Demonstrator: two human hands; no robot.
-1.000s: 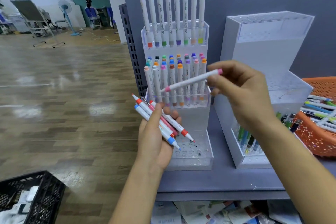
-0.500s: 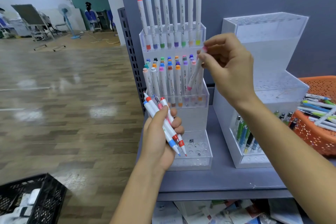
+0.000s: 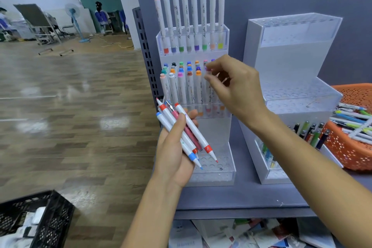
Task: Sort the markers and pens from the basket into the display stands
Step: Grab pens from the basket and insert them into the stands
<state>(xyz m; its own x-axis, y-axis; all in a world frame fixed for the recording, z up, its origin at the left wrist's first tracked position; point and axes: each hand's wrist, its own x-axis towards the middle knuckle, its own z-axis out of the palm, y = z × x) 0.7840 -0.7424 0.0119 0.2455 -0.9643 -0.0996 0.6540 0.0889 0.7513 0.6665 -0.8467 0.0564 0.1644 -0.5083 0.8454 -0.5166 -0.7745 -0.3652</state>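
My left hand (image 3: pixel 173 157) grips a bundle of several white markers (image 3: pixel 191 129) with red and blue ends, plus a pink pen, low in front of the clear tiered stand (image 3: pixel 215 173). My right hand (image 3: pixel 237 86) reaches to that stand's middle tier. There its thumb and forefinger pinch the top of a pink-ended marker (image 3: pixel 208 94) standing upright in a slot at the right of the row. The upper tier holds a row of tall markers (image 3: pixel 191 20). The orange basket (image 3: pixel 346 153) with loose pens sits at the far right.
A second white-and-clear stand (image 3: pixel 291 56) stands between the first stand and the basket, with several pens (image 3: pixel 310 133) in its lowest tier. Both rest on a grey shelf (image 3: pixel 241 197) against a grey back panel. A black crate (image 3: pixel 50 217) sits on the wooden floor, lower left.
My right hand turned the pink-ended marker from level to upright and lowered it into the middle tier. My left hand kept its bundle and rose slightly.
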